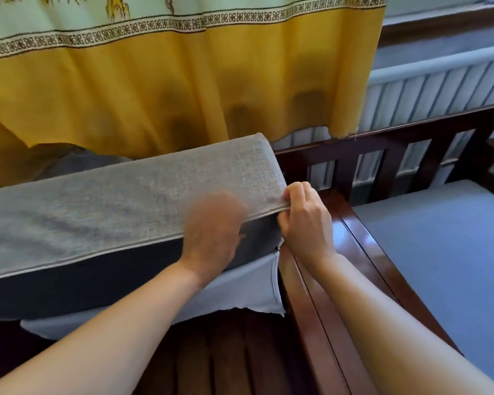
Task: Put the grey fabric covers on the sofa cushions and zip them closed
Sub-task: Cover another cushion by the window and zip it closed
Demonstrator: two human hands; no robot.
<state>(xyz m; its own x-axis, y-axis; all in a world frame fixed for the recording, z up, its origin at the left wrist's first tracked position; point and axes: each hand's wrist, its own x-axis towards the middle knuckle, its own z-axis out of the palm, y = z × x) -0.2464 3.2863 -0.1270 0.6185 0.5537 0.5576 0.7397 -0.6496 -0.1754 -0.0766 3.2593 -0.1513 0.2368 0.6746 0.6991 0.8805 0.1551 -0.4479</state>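
A long sofa cushion in a grey fabric cover (131,192) lies across the wooden sofa frame, with its dark side panel facing me. At its right corner the cover's zip (275,277) hangs open and a pale flap of fabric (240,295) droops below. My right hand (304,220) pinches the cover's piped edge at that corner. My left hand (214,229) is motion-blurred and lies over the same edge just to the left; its fingers cannot be made out.
A dark wooden sofa frame (320,295) with slats runs under and behind the cushion. A bare pale-blue cushion (439,252) lies on the seat to the right. A yellow patterned curtain (154,89) hangs behind, and a white radiator (439,89) stands at the back right.
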